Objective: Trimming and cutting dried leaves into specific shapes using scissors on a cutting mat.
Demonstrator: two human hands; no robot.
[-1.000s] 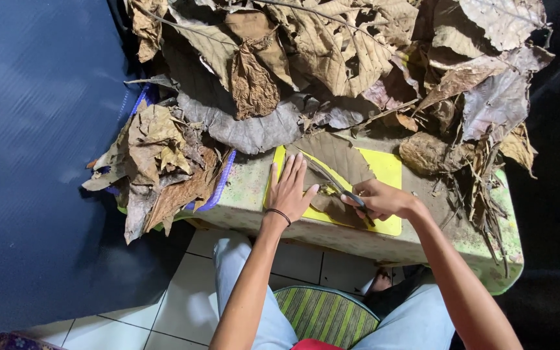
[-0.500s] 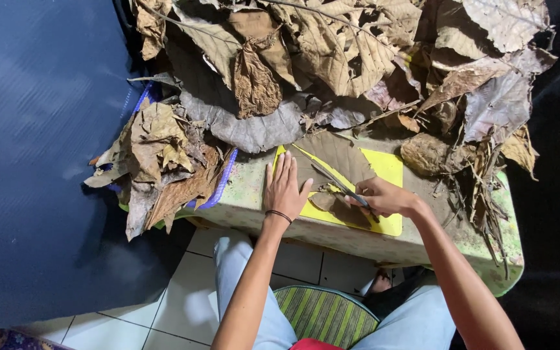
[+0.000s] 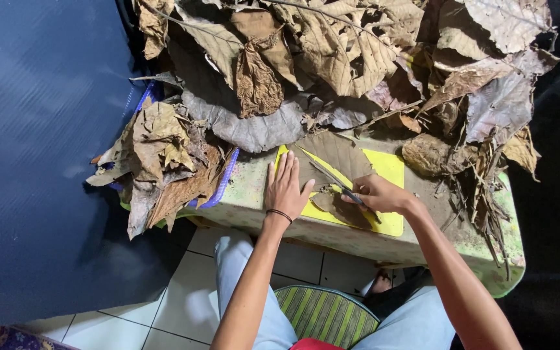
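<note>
Dry leaf (image 3: 335,155) lies between both hands, left (image 3: 286,189), right (image 3: 378,193).

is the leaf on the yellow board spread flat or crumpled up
Spread flat. The brown leaf lies open on the yellow board, pressed by the left hand; the right hand holds a blade.

Your near table edge (image 3: 332,236) stays open for passing; a dry leaf heap (image 3: 332,58) walls the far side, and a leaf pile (image 3: 163,162) blocks the left
</note>
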